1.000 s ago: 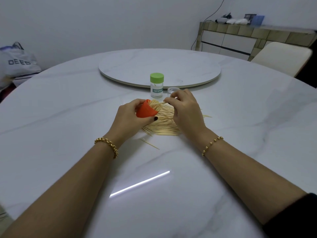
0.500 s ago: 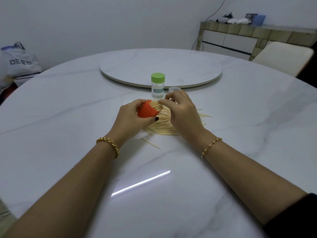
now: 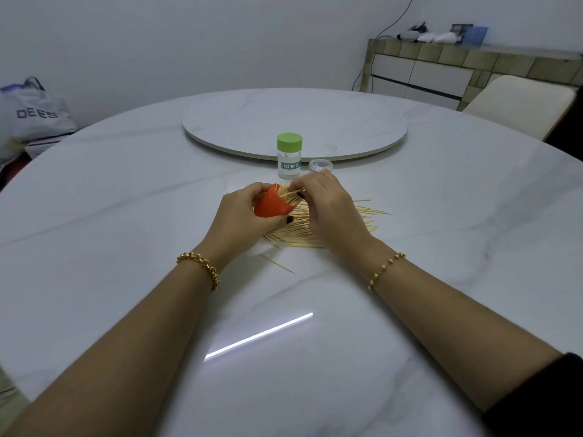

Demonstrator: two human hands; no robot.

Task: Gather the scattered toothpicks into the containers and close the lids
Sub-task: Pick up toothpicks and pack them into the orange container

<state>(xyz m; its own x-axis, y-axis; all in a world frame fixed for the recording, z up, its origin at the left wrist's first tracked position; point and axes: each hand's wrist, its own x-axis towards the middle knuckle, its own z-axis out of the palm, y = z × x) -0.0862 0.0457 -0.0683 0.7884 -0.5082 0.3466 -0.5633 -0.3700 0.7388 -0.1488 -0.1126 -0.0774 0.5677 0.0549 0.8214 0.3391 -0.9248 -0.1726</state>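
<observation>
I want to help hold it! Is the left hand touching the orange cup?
Touching. The head view shows the left hand gripping the orange cup, thumb pressed against its lower edge.

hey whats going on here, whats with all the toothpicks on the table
A person is putting toothpicks back into containers at a round white marble table. The left hand grips a small orange plastic container, tilted on its side. The right hand pinches a few wooden toothpicks at its mouth. A big pile of loose toothpicks lies on the table under the hands. Behind it, a clear jar with a green lid stands closed, with a clear round lid lying beside it.
</observation>
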